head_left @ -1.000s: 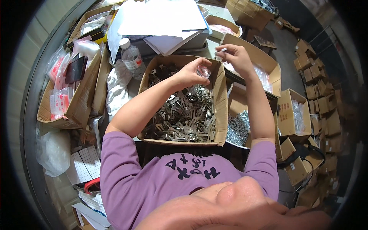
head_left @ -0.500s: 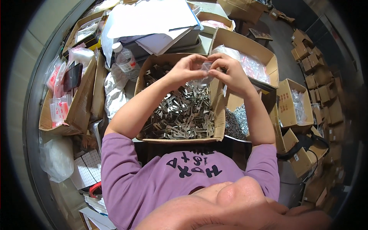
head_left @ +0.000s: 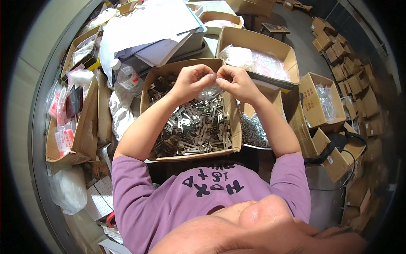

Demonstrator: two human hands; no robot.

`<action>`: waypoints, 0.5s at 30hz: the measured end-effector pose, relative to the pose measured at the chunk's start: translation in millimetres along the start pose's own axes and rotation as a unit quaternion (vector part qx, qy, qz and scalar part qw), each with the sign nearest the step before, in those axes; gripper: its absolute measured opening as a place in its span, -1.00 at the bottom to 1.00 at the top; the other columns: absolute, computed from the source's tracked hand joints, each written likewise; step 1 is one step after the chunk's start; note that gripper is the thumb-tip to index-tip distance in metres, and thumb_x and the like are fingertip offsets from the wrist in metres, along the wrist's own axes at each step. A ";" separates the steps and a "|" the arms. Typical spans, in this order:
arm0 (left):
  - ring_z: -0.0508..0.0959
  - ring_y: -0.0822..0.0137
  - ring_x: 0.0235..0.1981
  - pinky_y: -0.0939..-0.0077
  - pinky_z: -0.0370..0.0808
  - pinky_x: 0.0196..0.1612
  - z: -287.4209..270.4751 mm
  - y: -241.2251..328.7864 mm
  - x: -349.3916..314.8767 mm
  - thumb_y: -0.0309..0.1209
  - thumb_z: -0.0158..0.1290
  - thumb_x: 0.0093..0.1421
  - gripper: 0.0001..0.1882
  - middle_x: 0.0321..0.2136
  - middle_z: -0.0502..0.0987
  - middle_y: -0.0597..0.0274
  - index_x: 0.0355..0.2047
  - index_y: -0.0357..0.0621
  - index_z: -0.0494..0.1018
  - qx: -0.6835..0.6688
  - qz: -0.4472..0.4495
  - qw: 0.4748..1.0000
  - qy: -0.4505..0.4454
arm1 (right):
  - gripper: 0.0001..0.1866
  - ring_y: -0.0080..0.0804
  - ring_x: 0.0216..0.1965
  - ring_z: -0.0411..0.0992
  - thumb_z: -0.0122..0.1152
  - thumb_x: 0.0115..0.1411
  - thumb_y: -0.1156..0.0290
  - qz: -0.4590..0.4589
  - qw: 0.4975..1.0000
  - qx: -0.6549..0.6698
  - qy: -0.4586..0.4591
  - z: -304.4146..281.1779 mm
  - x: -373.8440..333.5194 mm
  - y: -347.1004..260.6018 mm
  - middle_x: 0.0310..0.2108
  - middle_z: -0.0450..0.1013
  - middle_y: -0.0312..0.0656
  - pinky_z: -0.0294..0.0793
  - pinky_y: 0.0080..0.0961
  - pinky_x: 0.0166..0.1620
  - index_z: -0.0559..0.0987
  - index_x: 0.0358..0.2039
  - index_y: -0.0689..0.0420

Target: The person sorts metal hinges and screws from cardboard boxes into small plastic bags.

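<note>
A small clear plastic bag (head_left: 210,92) hangs from the pinched fingers of both hands. My left hand (head_left: 191,83) and my right hand (head_left: 239,85) meet fingertip to fingertip at its upper edge, closed on it. What lies inside the bag is too small to make out. Beneath the hands stands an open cardboard box (head_left: 190,157) heaped with flat metal clips (head_left: 202,122), several of them slotted or bent. Right of that box, below my right forearm, many small silvery screw-like parts (head_left: 253,130) fill another container.
Papers (head_left: 148,25) lie over a grey bin at the back. A clear bottle (head_left: 128,78) stands left of the clip box. Boxes of plastic bags flank it, one at left holding a phone (head_left: 74,102), another (head_left: 258,61) at back right. Folded cartons (head_left: 338,55) line the right.
Both hands have drawn together at the bag's top edge, and their fingertips now touch. The whole view has shifted slightly, so the boxes sit a little differently in it.
</note>
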State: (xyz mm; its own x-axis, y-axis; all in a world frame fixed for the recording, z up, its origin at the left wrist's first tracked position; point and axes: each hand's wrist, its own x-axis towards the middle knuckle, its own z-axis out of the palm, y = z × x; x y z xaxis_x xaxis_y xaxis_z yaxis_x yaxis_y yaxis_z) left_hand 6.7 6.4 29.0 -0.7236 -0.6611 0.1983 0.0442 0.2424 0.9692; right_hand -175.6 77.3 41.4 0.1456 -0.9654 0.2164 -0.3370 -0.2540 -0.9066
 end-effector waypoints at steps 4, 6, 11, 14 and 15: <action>0.49 0.53 -0.43 0.66 0.44 -0.30 -10.5 -1.0 1.4 -0.43 0.02 0.22 -0.84 -0.46 0.54 0.27 -0.31 -0.32 0.45 -0.106 0.048 0.992 0.051 | -0.84 -0.70 -0.52 0.23 0.16 0.09 0.39 0.018 0.998 0.049 0.026 -13.5 -12.9 -10.7 -0.57 0.31 -0.42 0.24 -0.69 -0.45 0.44 -0.50 0.21; 0.50 0.51 -0.40 0.63 0.45 -0.27 -8.0 -1.1 1.2 -0.43 0.02 0.22 -0.82 -0.45 0.54 0.25 -0.28 -0.34 0.45 -0.104 0.044 0.993 0.045 | -0.83 -0.70 -0.51 0.23 0.18 0.09 0.38 0.025 0.998 0.046 0.036 -18.8 -20.3 -8.1 -0.57 0.32 -0.41 0.24 -0.69 -0.45 0.45 -0.50 0.21; 0.53 0.45 -0.32 0.56 0.48 -0.18 -4.4 -5.8 0.1 -0.43 0.01 0.22 -0.76 -0.37 0.55 0.18 -0.17 -0.35 0.43 -0.120 0.046 0.991 0.046 | -0.85 -0.69 -0.48 0.26 0.22 0.10 0.35 0.008 0.984 0.041 0.173 -68.1 -49.6 -3.5 -0.53 0.36 -0.42 0.26 -0.69 -0.39 0.51 -0.48 0.16; 0.55 0.42 -0.28 0.52 0.49 -0.13 -8.0 -3.1 -3.6 -0.43 0.00 0.23 -0.69 -0.31 0.55 0.14 -0.05 -0.34 0.37 -0.121 0.029 0.991 0.048 | -0.91 -0.73 -0.46 0.23 0.18 0.13 0.46 -0.050 0.940 0.020 0.337 -131.8 -81.3 -18.3 -0.53 0.34 -0.46 0.23 -0.76 -0.36 0.49 -0.50 0.14; 0.55 0.42 -0.28 0.52 0.49 -0.13 -7.4 -1.5 -3.0 -0.43 0.00 0.23 -0.69 -0.31 0.55 0.14 -0.05 -0.34 0.37 -0.122 0.030 0.991 0.047 | -0.90 -0.75 -0.49 0.21 0.19 0.13 0.46 -0.038 0.924 -0.001 0.380 -159.9 -96.6 -14.3 -0.54 0.34 -0.47 0.18 -0.78 -0.40 0.50 -0.50 0.14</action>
State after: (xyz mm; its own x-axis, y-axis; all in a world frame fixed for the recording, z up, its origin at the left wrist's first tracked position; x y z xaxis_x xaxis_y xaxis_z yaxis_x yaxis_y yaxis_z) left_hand 13.9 2.7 28.0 -0.6472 -0.7169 0.2591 0.2589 0.1129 0.9593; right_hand -333.6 164.8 91.4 -0.5261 -0.7068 0.4729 -0.3555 -0.3224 -0.8773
